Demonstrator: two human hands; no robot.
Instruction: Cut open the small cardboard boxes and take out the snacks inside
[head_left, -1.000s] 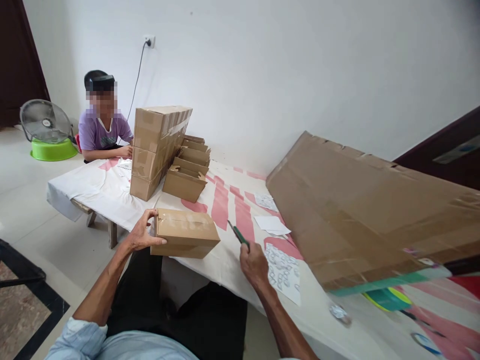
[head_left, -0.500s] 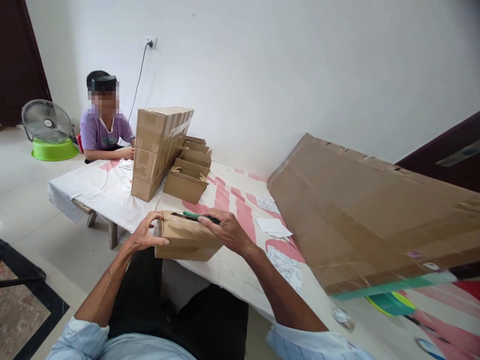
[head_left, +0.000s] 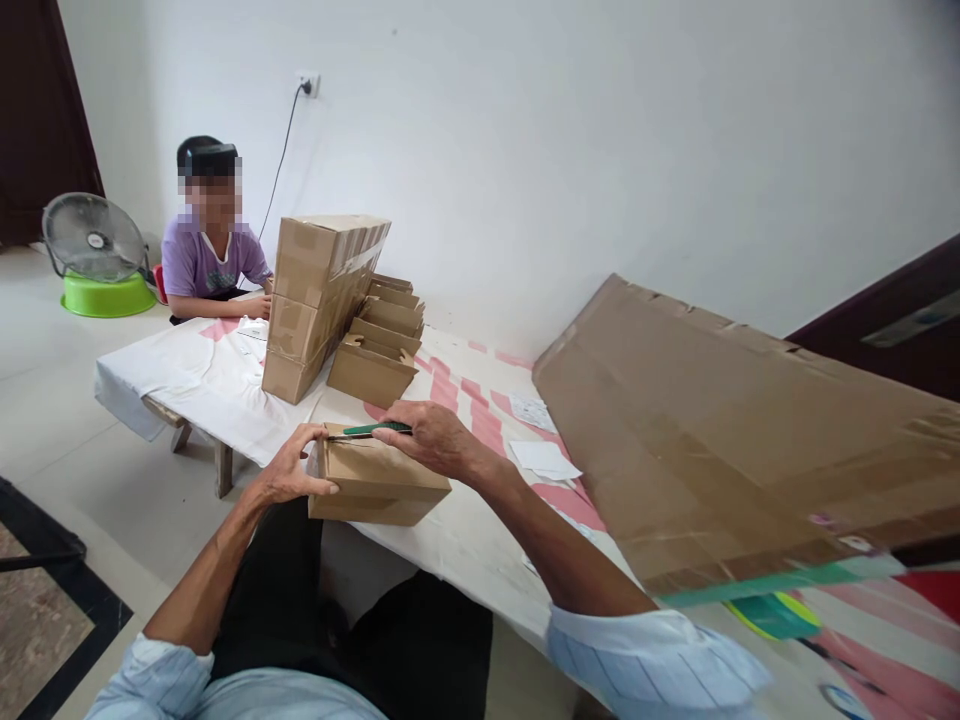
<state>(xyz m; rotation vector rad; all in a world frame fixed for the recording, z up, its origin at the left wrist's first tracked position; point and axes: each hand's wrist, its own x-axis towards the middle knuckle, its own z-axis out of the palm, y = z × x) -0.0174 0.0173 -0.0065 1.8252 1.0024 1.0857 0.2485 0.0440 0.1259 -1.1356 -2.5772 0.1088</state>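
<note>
A small brown cardboard box (head_left: 390,490) rests at the near edge of the cloth-covered table. My left hand (head_left: 298,468) grips its left end, thumb on the near side and fingers over the top edge. In my right hand (head_left: 427,437) is a green utility knife (head_left: 367,430), held closed in the fingers above the box. Its blade points left and lies along the top of the box, close to my left fingertips. Whether the blade is in the seam or only touching it, I cannot tell.
Taped boxes (head_left: 300,300) stand stacked beyond my hands, with several open-topped boxes (head_left: 371,370) beside them. A large cardboard sheet (head_left: 735,440) leans on the right. White papers (head_left: 545,459) lie on the table (head_left: 180,372). Across it sits a person in a purple shirt (head_left: 210,262).
My right hand has moved left along the top of the box, bringing the knife toward its left end. My left hand keeps its hold on the box.
</note>
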